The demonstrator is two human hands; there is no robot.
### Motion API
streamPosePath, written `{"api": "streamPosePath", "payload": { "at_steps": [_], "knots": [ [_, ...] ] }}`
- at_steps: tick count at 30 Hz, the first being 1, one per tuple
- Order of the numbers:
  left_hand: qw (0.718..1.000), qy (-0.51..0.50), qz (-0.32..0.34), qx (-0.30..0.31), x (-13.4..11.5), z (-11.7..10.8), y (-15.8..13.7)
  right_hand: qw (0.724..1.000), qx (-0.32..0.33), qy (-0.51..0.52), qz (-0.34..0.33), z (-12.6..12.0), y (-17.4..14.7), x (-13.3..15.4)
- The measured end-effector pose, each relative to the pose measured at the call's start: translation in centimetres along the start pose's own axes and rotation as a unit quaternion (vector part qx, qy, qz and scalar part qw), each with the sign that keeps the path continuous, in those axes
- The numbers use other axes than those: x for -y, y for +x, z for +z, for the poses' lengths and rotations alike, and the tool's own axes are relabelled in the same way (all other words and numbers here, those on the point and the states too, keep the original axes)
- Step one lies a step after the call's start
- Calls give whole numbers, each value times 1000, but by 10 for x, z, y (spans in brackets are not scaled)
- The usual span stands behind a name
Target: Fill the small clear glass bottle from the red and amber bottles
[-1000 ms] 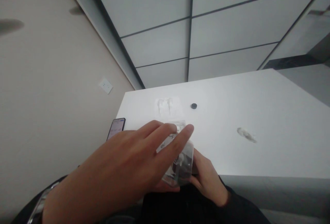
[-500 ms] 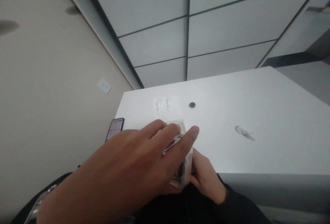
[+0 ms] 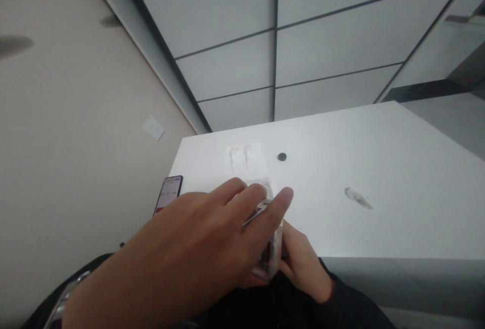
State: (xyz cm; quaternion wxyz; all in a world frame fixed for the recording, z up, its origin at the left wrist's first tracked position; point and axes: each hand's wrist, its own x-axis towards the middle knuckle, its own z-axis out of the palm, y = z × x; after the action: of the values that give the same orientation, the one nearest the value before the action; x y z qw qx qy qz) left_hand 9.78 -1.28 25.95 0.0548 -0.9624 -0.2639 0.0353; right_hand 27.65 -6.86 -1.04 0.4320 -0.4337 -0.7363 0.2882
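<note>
A clear plastic box (image 3: 276, 253) with something dark and reddish inside is held close to my body at the table's near edge. My left hand (image 3: 217, 228) lies across it from the left, its fingers bent over the top and the index finger reaching past the right edge. The left thumb is hidden. From the right side, my right hand (image 3: 303, 263) grips the box low down, its fingers partly behind it. Much of the box is covered by my left hand, so its contents cannot be made out.
On the white table (image 3: 333, 147) are a small dark round disc (image 3: 282, 156), a crumpled clear plastic piece (image 3: 358, 197) and a clear sheet or tray (image 3: 246, 158). A phone (image 3: 168, 192) with a lit screen lies at the left edge. Cabinet panels (image 3: 235, 36) stand behind.
The view has tilted slightly, so the table and its items sit a little lower. Both hands stay on the box, and the left hand has barely shifted.
</note>
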Motion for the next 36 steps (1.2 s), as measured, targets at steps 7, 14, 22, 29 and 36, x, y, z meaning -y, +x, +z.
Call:
{"api": "streamPosePath", "payload": {
  "at_steps": [7,14,22,29,36],
  "knots": [
    [1000,10,-1,5,0,0,2,999,8,21,34,2,-3,-2],
    [999,-20,-9,27,-1,-4,6,999,9,34,36,3,-3,-2],
    [999,-52,-14,-3,4,2,1,1000,-8,13,-23,1,0,-4],
    [990,-119,-66,-46,35,36,-33,998,-6,-11,-58,-1,4,-3],
    [903,-385,-155,-112,46,91,-58,997,-30,-23,-63,1,0,-8]
  ]
}}
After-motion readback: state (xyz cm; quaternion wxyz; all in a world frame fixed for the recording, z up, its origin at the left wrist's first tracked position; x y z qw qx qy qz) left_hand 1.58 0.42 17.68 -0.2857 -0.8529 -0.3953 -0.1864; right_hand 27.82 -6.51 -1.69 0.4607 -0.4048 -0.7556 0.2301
